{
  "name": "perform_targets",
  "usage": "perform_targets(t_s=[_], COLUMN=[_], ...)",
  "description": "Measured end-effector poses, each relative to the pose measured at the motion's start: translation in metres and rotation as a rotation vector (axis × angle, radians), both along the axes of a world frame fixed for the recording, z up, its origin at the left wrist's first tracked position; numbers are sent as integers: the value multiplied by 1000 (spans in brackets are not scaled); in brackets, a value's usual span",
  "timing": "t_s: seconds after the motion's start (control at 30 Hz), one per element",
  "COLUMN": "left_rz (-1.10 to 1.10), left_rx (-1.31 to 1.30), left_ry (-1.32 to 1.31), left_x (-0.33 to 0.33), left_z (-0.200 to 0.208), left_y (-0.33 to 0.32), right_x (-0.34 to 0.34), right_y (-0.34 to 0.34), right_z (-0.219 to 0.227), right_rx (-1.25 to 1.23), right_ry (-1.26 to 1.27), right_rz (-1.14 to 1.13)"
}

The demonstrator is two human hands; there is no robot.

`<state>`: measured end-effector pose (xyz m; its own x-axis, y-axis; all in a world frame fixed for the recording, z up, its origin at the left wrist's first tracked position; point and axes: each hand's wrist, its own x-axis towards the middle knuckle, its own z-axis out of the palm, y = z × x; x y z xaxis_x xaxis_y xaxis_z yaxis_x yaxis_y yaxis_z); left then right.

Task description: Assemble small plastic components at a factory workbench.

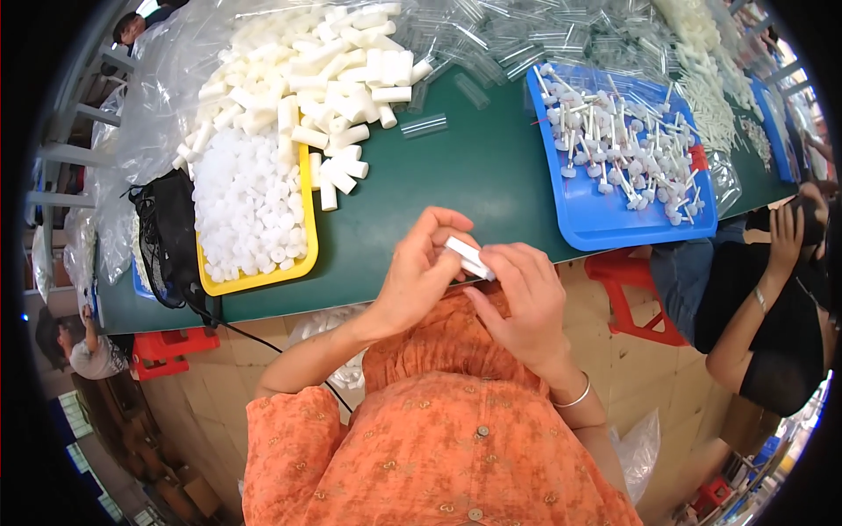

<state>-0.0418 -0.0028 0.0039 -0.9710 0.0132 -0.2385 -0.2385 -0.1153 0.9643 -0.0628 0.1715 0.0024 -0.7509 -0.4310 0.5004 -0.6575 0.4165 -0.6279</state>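
At the table's near edge, my left hand (419, 276) and my right hand (528, 307) meet over a slim white plastic piece (469, 256). The left fingers and thumb pinch its left end. The right thumb and fingertips close on its other end, where something pale shows; its exact shape is partly hidden by the fingers. Left of my hands, a yellow tray (309, 237) bears a heap of small white caps (250, 206). To the right, a blue tray (605, 232) carries many thin white stems with translucent round ends (627, 149).
Cream foam cylinders (342, 88) pile up behind the yellow tray. Clear plastic tubes (509, 35) cover the far side of the green table (421, 175). A black mesh pouch (167, 232) lies at left. Another person (763, 307) sits at right near a red stool (631, 298).
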Motion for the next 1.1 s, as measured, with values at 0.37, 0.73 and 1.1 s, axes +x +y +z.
perform_targets(t_s=[0.37, 0.73, 1.1], left_rz=[49, -428, -489], left_rx=[-1609, -190, -258], left_ry=[802, 83, 108], left_x=[-122, -16, 2], left_z=[-4, 21, 25], left_y=[-51, -6, -8], right_x=[-5, -11, -4], right_y=[8, 40, 42], right_z=[-2, 4, 21], right_rx=[-94, -362, 124], right_ry=[-90, -493, -143], right_rz=[-22, 52, 92])
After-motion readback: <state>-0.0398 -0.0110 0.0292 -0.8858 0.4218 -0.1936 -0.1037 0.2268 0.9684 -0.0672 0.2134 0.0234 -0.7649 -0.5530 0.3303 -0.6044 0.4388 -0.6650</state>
